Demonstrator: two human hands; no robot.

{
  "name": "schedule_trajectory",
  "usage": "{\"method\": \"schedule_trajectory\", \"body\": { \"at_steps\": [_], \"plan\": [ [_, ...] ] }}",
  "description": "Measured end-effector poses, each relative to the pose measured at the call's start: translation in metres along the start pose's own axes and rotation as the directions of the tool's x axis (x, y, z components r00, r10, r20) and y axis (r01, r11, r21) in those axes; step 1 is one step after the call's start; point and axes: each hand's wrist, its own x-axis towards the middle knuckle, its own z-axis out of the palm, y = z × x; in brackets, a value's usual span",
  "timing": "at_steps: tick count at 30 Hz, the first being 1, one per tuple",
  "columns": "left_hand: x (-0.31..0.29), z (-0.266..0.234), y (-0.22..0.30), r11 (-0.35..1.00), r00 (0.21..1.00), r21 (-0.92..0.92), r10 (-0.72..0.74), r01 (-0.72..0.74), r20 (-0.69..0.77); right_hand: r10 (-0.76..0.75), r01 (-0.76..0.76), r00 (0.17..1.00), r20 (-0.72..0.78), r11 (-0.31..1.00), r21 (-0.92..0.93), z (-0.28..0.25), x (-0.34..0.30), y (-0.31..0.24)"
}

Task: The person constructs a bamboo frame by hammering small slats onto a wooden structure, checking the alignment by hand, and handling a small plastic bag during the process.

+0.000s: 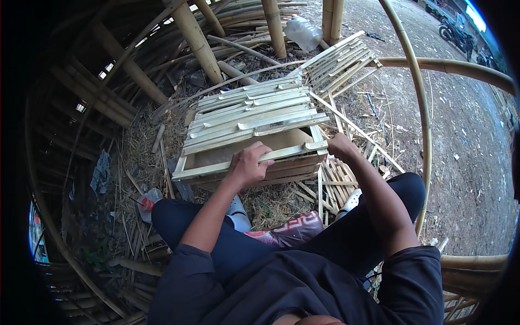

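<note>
A pale crate of split bamboo slats (287, 169) stands on the ground in front of my knees. Slats with curled nodes run across most of its top, and a gap behind the near edge shows its inside. My left hand (249, 165) is closed over the near bamboo slat (292, 152), fingers curled around it. At the slat's right end, by the crate's corner, my right hand (340, 147) is closed like a fist. Its fingertips are turned away, so whatever it may hold is hidden.
Another slatted bamboo panel (342, 64) lies behind the crate. Loose bamboo strips (338, 181) lie at the right. Thick bamboo poles (197, 43) and a curved pole (420, 97) frame the spot. A clear plastic jug (303, 33) sits at the back; a red-topped bag (146, 203) at left.
</note>
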Motion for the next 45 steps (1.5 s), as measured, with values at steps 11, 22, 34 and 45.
{"method": "schedule_trajectory", "body": {
  "at_steps": [11, 22, 34, 45],
  "plan": [
    [-0.009, -0.011, 0.002, 1.0, 1.0, -0.018, 0.008, -0.008, 0.019, -0.048, 0.006, 0.97, 0.239, 0.985, 0.174, -0.034, -0.019, 0.02],
    [-0.025, 0.016, -0.017, 0.999, 0.992, -0.045, 0.032, -0.027, 0.119, 0.268, -0.299, 0.948, -0.171, 0.935, -0.193, -0.104, -0.041, 0.042],
    [0.014, 0.035, -0.032, 0.997, 0.997, 0.034, 0.074, -0.075, 0.037, 0.184, -0.233, 0.969, 0.163, 0.895, 0.379, -0.089, -0.019, 0.033],
    [0.042, 0.057, -0.14, 0.981, 0.958, 0.162, -0.056, 0.105, -0.282, 0.096, -0.043, 0.991, -0.088, 0.879, 0.476, -0.036, 0.032, 0.006]
  ]
}}
